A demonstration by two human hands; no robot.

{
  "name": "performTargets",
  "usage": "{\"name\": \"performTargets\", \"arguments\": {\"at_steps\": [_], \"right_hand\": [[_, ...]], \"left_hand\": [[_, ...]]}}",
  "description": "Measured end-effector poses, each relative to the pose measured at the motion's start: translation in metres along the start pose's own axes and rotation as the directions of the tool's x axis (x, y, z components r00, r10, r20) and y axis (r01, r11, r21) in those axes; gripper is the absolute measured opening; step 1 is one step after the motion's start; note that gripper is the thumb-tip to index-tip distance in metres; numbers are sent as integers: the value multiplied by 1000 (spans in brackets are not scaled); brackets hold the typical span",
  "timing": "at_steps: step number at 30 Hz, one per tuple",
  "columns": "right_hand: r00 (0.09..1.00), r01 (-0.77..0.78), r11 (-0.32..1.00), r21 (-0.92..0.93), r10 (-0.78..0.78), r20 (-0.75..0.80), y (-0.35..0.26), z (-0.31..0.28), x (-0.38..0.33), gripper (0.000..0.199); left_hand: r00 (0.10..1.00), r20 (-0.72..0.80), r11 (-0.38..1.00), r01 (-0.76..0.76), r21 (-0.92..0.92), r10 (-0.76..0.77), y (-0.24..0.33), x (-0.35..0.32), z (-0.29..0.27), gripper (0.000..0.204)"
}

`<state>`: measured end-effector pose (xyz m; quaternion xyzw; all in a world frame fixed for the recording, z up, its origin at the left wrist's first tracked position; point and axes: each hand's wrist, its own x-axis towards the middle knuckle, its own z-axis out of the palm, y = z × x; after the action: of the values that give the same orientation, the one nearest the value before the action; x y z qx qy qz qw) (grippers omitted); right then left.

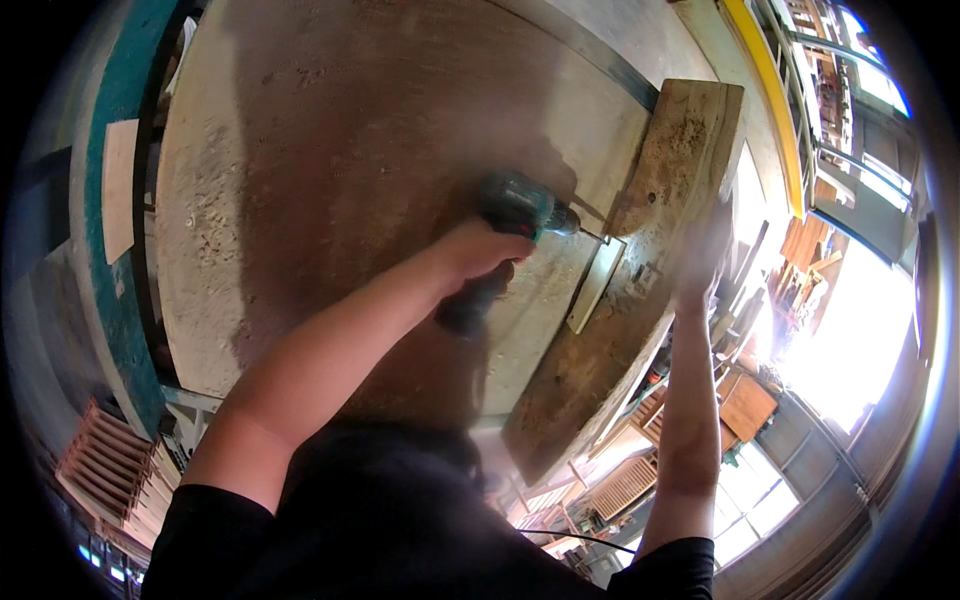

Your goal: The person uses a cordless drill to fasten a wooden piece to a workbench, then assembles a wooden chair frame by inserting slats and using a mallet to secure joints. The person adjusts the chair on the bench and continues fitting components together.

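My left hand [478,248] is wrapped round the grip of a dark green cordless drill [518,198]. The drill points to the right, and its thin bit reaches the upper end of a small pale wood strip [598,288]. That strip lies against the face of a thick, stained wooden beam [655,195], which runs at a slant across the worktop. On the beam's right side rests my right hand [703,245], stretched out along the wood; its fingers are blurred and partly washed out by the light.
A worn, pale worktop [210,200] lies under the drill, with a teal frame [125,300] along its left. Slatted wooden pieces [105,460] stand at lower left. A yellow rail [770,95] runs at upper right, with stacked wood [800,240] and bright windows beyond.
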<state>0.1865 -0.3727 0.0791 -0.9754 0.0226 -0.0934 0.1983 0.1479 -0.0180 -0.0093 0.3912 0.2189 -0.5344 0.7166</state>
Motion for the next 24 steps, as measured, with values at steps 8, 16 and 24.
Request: {"name": "performTargets", "arguments": {"at_steps": [8, 16, 24], "right_hand": [[989, -125, 992, 18, 123, 87, -1, -5, -4, 65], [999, -19, 998, -53, 21, 42, -5, -4, -4, 66], [998, -35, 997, -68, 38, 45, -22, -5, 0, 65]], "left_hand": [[995, -70, 997, -75, 4, 75, -6, 1, 6, 20], [995, -37, 995, -87, 38, 89, -9, 4, 6, 21], [999, -21, 999, -45, 29, 45, 1, -7, 12, 25]]}}
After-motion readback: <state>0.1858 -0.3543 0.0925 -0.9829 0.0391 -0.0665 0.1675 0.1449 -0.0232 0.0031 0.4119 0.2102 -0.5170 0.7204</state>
